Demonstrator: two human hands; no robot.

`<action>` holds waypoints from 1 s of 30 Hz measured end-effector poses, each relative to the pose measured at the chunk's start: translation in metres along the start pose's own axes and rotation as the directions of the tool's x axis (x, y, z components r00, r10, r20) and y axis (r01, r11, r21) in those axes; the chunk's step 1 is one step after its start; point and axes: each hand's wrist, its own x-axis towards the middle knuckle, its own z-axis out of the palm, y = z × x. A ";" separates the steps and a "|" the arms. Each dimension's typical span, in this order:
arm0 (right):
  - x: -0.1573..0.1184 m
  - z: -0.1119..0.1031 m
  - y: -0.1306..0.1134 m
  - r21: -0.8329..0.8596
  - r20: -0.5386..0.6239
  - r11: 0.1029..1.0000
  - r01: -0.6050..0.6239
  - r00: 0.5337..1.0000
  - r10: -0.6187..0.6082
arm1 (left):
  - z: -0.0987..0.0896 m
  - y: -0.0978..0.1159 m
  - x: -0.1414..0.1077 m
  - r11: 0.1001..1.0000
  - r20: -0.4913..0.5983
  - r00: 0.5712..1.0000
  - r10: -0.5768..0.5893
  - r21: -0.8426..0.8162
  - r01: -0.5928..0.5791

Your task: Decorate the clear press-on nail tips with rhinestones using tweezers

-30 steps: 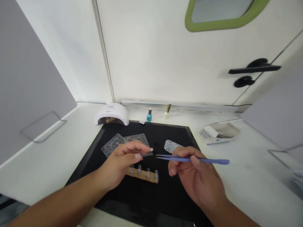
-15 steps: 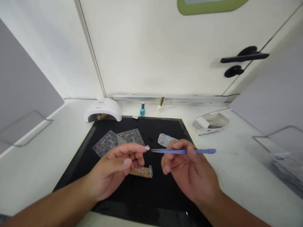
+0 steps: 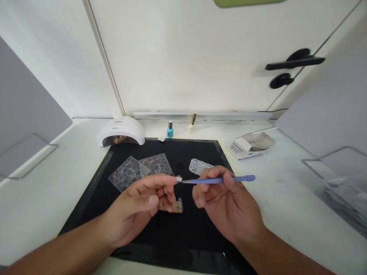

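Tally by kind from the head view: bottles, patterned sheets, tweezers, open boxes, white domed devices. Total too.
Teal bottle, cream bottle: 2
Left patterned sheet, right patterned sheet: 2
Tweezers, in the right hand: 1
Open box: 1
White domed device: 1
Total: 7

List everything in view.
mat: 1, black, centre
table: 1, white, under mat
sheets: 2, greyish, mat's left
case: 1, clear, mat's right
strip: 1, tan, mat's middle
lamp: 1, white, back left
bottle: 1, blue, behind mat
gold-capped bottle: 1, cream, behind mat
box: 1, white, right of mat
packet: 1, clear, right edge
door handle: 1, black, upper right
frame: 1, green, top edge
tweezers: 1, purple, above mat
tiny piece: 1, whitish, by tweezers' tips
left hand: 1, bare, over mat
right hand: 1, bare, holding tweezers
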 end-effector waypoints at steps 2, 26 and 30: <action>0.000 0.000 0.000 0.007 -0.003 1.000 -0.001 1.000 0.001 | -0.001 0.000 0.000 1.000 -0.001 1.000 -0.004 -0.008 0.004; 0.003 -0.001 -0.006 0.021 -0.034 0.998 0.057 0.998 -0.056 | 0.002 -0.007 -0.009 0.878 -0.021 0.988 0.150 0.463 -0.123; 0.006 -0.004 -0.004 -0.013 -0.045 0.999 0.048 0.998 -0.048 | 0.001 -0.001 -0.010 0.695 0.021 0.964 0.266 0.688 -0.207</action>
